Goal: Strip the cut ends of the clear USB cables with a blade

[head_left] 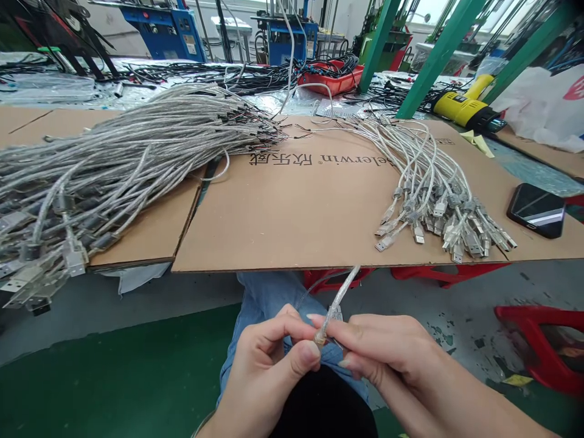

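Observation:
Both hands meet low in the view, below the table edge and over my lap. My left hand (269, 359) and my right hand (383, 350) pinch the stripped end of one clear silvery cable (338, 301), which runs up and back under the cardboard sheet (296, 219). Fingers of both hands are closed round that cable end. A big heap of similar cables (104, 164) lies on the left of the cardboard. A smaller fanned bundle with USB plugs (433, 207) lies on the right.
A black phone (536, 210) rests at the right edge of the cardboard. Farther back are a yellow heat gun (460, 106), a red tray (331, 76) with black wires, green frame posts (438, 58) and blue machines. Red plastic stools (542, 347) stand on the floor at right.

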`<state>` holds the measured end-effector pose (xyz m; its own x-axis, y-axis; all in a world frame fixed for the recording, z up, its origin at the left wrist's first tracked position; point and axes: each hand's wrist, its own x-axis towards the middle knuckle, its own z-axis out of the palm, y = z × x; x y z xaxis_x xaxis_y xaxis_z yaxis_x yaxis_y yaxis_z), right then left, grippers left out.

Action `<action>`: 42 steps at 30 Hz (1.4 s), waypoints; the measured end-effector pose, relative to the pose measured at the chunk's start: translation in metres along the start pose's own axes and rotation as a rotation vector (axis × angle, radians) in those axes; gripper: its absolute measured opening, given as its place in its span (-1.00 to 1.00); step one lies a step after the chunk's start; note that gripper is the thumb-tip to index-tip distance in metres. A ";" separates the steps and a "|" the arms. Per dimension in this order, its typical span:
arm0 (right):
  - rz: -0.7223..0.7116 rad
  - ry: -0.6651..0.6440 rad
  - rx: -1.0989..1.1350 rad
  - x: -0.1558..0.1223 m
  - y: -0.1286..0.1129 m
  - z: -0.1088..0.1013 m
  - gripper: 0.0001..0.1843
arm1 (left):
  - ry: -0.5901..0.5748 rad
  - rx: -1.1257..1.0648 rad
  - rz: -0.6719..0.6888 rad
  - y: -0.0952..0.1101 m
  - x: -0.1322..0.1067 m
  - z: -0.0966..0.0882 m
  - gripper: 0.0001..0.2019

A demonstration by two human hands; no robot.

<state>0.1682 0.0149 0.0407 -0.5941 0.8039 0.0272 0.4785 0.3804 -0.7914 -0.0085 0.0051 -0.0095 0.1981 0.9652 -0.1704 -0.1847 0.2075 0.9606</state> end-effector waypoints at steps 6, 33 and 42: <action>-0.034 0.050 0.143 0.004 0.001 0.004 -0.68 | -0.071 -0.092 -0.057 -0.005 -0.001 -0.001 -0.67; 0.026 0.067 0.135 -0.005 0.001 -0.004 -0.71 | 0.034 -0.061 0.031 -0.001 -0.003 0.007 -0.75; -0.054 0.051 -0.060 -0.001 -0.001 -0.003 -0.69 | 0.074 0.147 0.185 -0.001 -0.001 0.007 -0.73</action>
<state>0.1710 0.0151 0.0432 -0.5873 0.8031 0.1008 0.4856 0.4493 -0.7499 -0.0018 0.0027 -0.0089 0.1020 0.9948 0.0012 -0.0678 0.0058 0.9977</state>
